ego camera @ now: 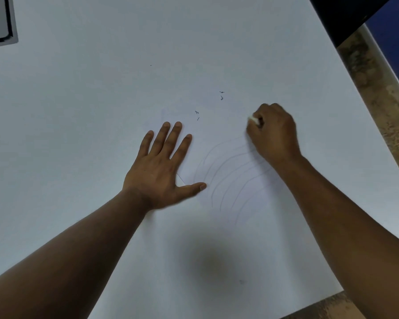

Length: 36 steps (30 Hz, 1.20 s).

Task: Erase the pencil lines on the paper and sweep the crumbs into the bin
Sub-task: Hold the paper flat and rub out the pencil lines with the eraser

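Near the paper's (pixel 217 54) right edge, right hand (pixel 273 132) grips eraser (pixel 253 119).

- Single head view, looking steeply down and forward from close above the white table (pixel 78 100).
- Both forearms entering from the bottom edge.

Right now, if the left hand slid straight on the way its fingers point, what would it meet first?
The left hand lies flat, fingers aimed up and slightly right. The way looks free: bare paper ahead, with the nearest eraser crumbs probably just right of that line. The right hand, gripping the eraser, sits well aside.
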Motion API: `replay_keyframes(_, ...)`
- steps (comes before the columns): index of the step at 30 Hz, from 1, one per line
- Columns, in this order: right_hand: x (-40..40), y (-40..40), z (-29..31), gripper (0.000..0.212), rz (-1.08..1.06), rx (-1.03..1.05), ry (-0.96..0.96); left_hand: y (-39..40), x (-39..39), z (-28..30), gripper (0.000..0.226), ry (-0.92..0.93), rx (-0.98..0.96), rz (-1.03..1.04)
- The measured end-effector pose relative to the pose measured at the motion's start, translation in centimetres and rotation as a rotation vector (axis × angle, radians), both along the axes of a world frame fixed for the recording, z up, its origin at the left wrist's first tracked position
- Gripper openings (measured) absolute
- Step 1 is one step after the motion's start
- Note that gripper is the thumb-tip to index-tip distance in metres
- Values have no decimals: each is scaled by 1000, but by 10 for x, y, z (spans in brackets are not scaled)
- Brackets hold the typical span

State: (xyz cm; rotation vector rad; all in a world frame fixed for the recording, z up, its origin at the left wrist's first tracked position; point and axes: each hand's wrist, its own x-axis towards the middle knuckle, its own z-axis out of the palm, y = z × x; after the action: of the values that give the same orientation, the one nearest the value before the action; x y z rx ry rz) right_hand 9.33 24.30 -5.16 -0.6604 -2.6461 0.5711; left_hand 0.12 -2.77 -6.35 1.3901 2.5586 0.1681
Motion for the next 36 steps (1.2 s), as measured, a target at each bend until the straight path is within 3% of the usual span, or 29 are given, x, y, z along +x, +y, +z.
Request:
replay_keyframes(5, 8, 22, 16, 14, -226, -332, 2, -1, 0, -1, 107, -2, 7, -3)
replay_keyframes(9, 14, -4, 22, 10, -248, -632, 77, -2, 0, 0, 102, -7, 40, -16)
replay_keyframes(13, 12, -48, 16, 15, -217, -762, 135, -3, 1, -2, 98, 0, 77, -25)
replay_keyframes(22, -14, -77, 10, 25, -267, -663, 158, -3, -2, -1, 108, -9, 25, -1)
replay_keyframes(26, -4, -89, 12, 18, -34, -600, 37, -1, -2, -2, 116, -26, -5, 14)
replay_keyframes(30, 7, -107, 14, 18, 313, -364, -112, -1, -2, -2, 122, -19, 6, 23)
replay_keyframes(36, -4, -113, 12, 22, 416, -227, -162, -1, -1, -3, 124, -26, 39, 41)
